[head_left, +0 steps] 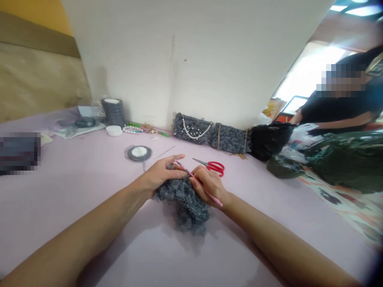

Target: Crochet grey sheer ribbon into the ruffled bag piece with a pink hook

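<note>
- Ribbon spool (138,153): flat on the lilac worktop (74,187), beyond the left hand.
- Left hand (160,175): grip clenched on the upper edge of the grey ruffled piece (184,203), thumb extended toward the hook.
- Grey ruffled piece: resting on the worktop between both hands, touching each.
- Crochet hook (197,182): pink, tilted, tip at the piece's top edge.
- Right hand (209,185): grip grasping the crochet hook.
- Red scissors (213,165): just behind the right hand.
- Grey bags (209,133): against the wall.
</note>
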{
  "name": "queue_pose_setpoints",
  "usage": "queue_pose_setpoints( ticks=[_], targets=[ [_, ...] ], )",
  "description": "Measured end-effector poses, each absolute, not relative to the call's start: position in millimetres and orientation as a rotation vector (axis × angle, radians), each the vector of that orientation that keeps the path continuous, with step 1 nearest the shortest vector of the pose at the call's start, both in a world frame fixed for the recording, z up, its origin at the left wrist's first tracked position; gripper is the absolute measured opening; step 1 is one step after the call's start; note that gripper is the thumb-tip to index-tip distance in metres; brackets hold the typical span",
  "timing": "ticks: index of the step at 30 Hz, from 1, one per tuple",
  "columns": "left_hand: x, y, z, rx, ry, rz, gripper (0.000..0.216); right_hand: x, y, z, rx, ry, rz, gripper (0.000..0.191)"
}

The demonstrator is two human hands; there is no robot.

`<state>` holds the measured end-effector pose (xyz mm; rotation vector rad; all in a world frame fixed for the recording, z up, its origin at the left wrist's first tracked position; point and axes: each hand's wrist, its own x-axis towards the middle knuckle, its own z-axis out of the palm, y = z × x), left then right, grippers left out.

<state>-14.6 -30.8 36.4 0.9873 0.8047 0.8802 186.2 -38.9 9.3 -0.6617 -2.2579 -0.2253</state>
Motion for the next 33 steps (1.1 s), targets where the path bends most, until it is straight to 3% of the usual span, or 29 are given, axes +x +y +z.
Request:
queue_pose_setpoints(
  ticks=[8, 19, 28, 33],
  targets=[
    [-35.3, -19.7, 42.9, 1.110, 0.890, 0.736, 0.071, 190.1, -38.6, 20.9, -0.520, -2.365, -0.077, 0.009],
    [-52.0, -6.6, 39.0, 1.082, 0.775, 0.638, 0.054, 191.4, -43.8, 34.5, -0.508, -2.404, 0.078, 0.015],
    [-43.7, -13.2, 36.9, 1.075, 0.756, 0.641, 0.051, 184.1, -50.8, 32.1, -0.724, -2.108, 0.687, 0.025],
    [-17.3, -29.4, 31.0, 0.984, 0.691, 0.657, 0.043, 171.8, -48.6, 14.3, -0.747, -1.887, 0.564, 0.023]
  ],
)
